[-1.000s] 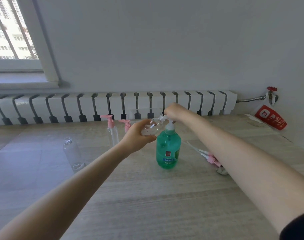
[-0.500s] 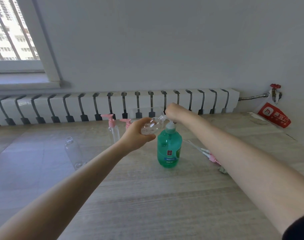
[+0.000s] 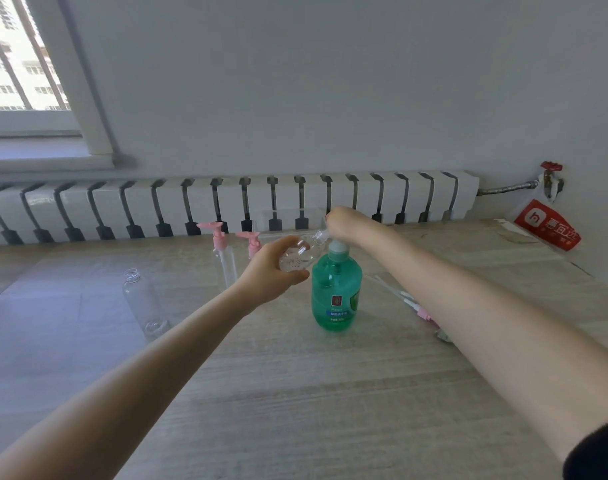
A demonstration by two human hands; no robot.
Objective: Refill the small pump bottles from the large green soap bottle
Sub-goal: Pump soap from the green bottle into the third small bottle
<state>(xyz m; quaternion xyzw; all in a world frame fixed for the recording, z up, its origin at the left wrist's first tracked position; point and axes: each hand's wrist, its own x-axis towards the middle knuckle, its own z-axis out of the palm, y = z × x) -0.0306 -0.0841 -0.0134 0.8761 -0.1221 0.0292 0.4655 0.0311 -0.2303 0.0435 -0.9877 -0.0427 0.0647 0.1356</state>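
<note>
Standing uncapped at far left, an empty bottle (image 3: 141, 299) looks next in line. The left hand (image 3: 271, 271) wraps its fingers round a small clear bottle (image 3: 299, 256), tilted so its mouth meets the spout of the green soap bottle (image 3: 335, 289) — upright mid-table. The right hand (image 3: 344, 223) sits atop the pump, probably to press; its fingers are hidden.

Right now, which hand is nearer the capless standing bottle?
Left. The left hand, gripping a small bottle, is right of the capless bottle; the right hand is farther, over the green soap bottle.
</note>
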